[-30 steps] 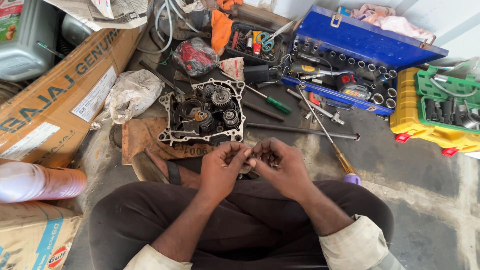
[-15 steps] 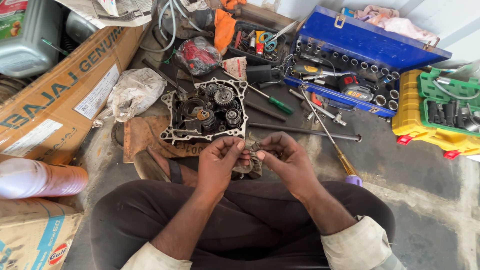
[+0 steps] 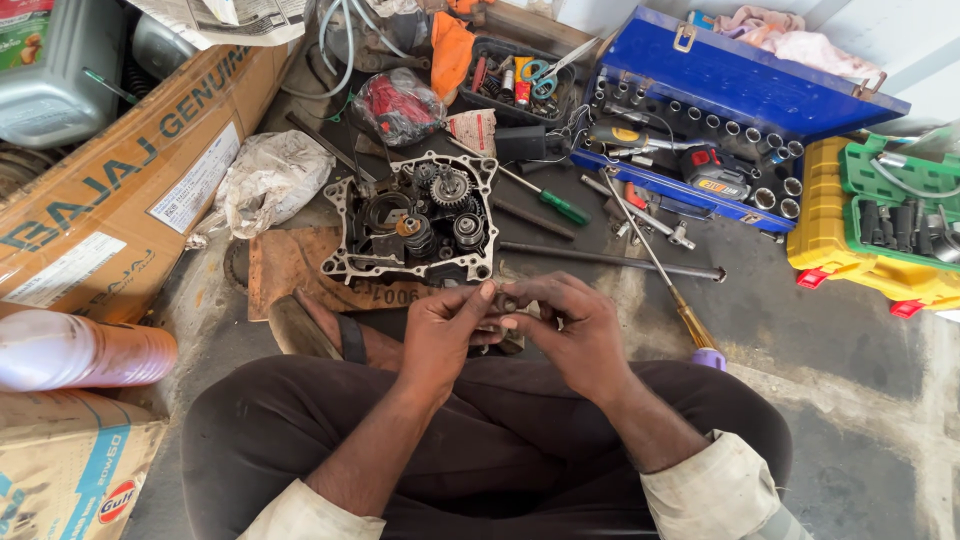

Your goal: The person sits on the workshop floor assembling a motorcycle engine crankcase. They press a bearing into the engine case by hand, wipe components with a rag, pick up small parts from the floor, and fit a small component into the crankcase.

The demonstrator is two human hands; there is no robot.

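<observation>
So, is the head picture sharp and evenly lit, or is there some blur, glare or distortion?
Head view: light is soft and even, with no hard shadows; the engine case and both hands, left hand and right hand, look sharp; the small part between the fingertips is too small to make out; the wide lens bends the edges, so the blue socket case leans.

- Left hand (image 3: 440,335) and right hand (image 3: 570,330) meet over the lap, fingertips pinching a small metal part (image 3: 505,302).
- Engine case (image 3: 413,218) with gears lies on cardboard (image 3: 285,265) just beyond the hands.
- Green-handled screwdriver (image 3: 545,198) lies right of the case.
- Blue socket box (image 3: 720,110) stands open farther right, beside a yellow case (image 3: 850,250).
- Pink can (image 3: 80,350) lies at the left.
</observation>
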